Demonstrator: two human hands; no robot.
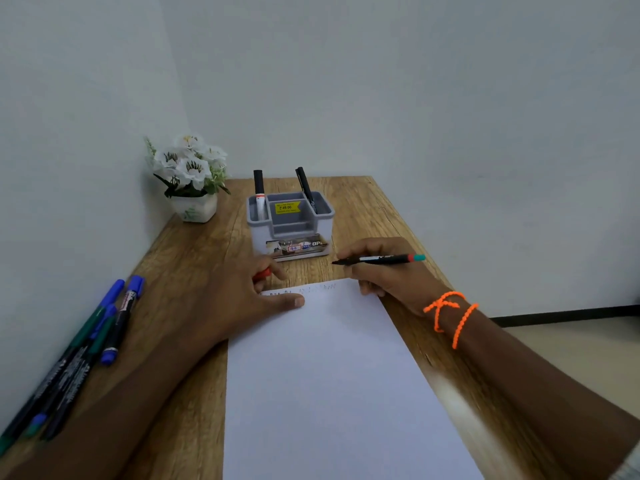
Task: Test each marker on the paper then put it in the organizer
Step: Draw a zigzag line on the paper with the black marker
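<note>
We are pinching an uncapped marker (379, 259) in our right hand (384, 271), its tip hanging just above the far edge of the paper (322, 375), beside the faint scribbles (301, 289) there; our left hand (242, 292) is resting its thumb flat on the paper's far left corner while curling the fingers round what looks like the red cap (261, 274); we should be pressing lightly and keeping the sheet pinned. The organizer (290, 225) is standing just beyond the paper, two markers already upright in it; untested markers (86, 351) are lying well left of the paper.
</note>
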